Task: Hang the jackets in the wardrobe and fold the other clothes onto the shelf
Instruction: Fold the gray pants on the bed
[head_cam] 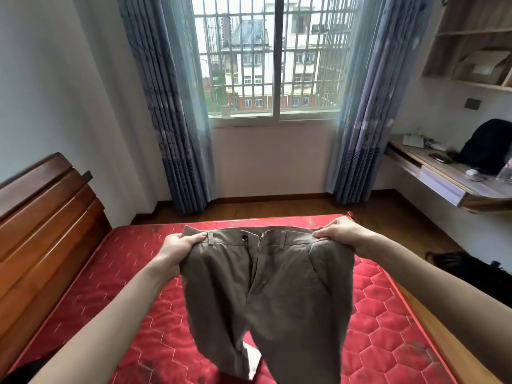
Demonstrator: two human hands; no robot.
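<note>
One pair of trousers (pixel 266 286) held up over red mattress (pixel 388 314), leg ends cut off at frame bottom. Left hand (pixel 177 245) and right hand (pixel 336 231) each grip a waistband corner.

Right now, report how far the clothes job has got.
Done: nothing that shows; no wardrobe or folded pile is in view. In hand: the left hand and right hand hold brown trousers by the waistband, unfolded, above the red mattress. Left: folding and shelving them.
</note>
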